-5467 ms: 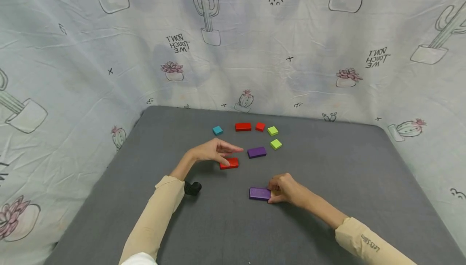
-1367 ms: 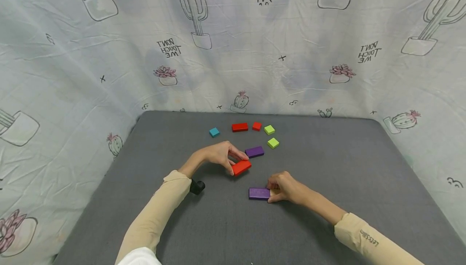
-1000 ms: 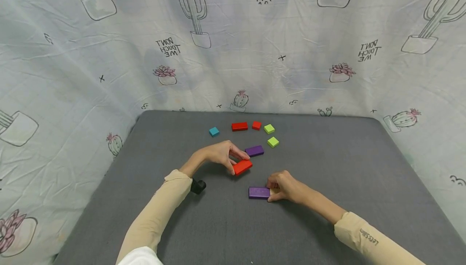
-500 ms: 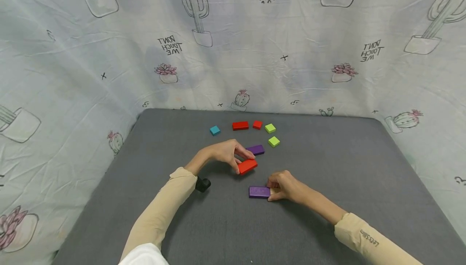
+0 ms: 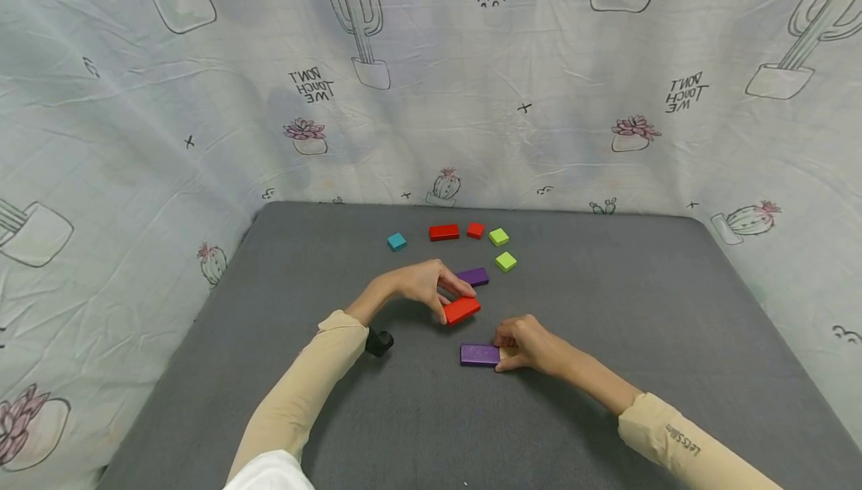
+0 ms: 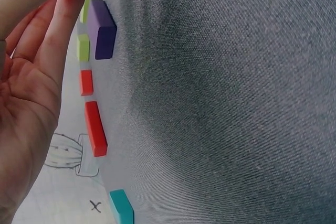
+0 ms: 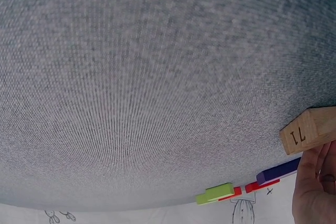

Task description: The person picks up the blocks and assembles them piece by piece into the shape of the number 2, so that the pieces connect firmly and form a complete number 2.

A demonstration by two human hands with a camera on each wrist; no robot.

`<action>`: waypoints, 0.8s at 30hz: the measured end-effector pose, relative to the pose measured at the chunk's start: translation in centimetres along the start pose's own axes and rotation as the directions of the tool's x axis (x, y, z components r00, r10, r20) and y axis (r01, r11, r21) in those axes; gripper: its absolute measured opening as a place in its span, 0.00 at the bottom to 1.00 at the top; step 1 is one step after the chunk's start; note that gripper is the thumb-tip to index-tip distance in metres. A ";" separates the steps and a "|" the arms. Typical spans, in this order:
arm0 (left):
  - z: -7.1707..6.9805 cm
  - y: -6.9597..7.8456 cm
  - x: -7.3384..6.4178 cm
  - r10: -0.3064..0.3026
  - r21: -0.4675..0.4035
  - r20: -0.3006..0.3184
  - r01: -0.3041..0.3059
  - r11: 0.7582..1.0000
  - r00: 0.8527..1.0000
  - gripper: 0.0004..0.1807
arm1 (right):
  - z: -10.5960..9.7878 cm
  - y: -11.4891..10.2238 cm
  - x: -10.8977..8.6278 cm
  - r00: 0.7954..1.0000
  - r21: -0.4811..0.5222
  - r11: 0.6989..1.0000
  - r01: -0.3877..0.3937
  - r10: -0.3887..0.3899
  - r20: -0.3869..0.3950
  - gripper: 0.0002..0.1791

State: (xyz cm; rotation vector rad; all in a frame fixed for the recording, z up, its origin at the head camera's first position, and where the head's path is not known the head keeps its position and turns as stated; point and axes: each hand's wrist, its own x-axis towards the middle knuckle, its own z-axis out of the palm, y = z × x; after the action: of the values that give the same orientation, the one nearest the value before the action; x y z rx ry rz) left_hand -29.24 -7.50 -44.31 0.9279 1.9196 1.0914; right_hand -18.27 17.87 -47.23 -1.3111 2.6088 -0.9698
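My left hand [image 5: 419,282] pinches a red rectangular block [image 5: 462,310] between thumb and fingers, holding it at a slant over the grey table. Only a red sliver of it shows at the top of the left wrist view. My right hand [image 5: 530,343] grips a plain wooden block [image 7: 310,129] with dark figures printed on its end. In the head view the fingers hide most of that wooden block. A purple block [image 5: 480,355] lies flat at its left end. Just behind the red block is another purple block [image 5: 474,277], partly covered by my left fingers.
Farther back on the table [image 5: 640,310] lie a blue block [image 5: 396,242], a long red block [image 5: 444,233], a small red block [image 5: 475,230] and two lime green blocks [image 5: 499,236]. A printed cactus cloth [image 5: 431,101] hangs behind and at the sides.
My left hand, earlier spread over the red block lying on the table, has taken hold of it, tilted it and carried it right and slightly nearer. My right hand stays in place.
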 end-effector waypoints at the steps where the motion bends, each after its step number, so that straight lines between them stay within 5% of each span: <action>1: 0.0 0.0 0.0 -0.001 0.001 0.000 0.001 1.000 1.000 0.35 | 0.0 0.0 0.0 1.000 0.000 1.000 0.000 0.000 0.000 0.13; 24: 0.9 0.4 1.0 -0.010 0.021 0.053 0.009 1.000 0.999 0.34 | -0.1 -0.2 0.1 1.000 0.006 1.000 -0.015 0.015 0.005 0.13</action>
State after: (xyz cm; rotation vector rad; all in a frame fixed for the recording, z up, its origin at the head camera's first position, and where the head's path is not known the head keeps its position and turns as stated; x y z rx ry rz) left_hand -28.80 -6.20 -44.54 0.9491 1.8940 1.0329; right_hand -18.16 17.73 -47.03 -1.2894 2.6063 -0.9695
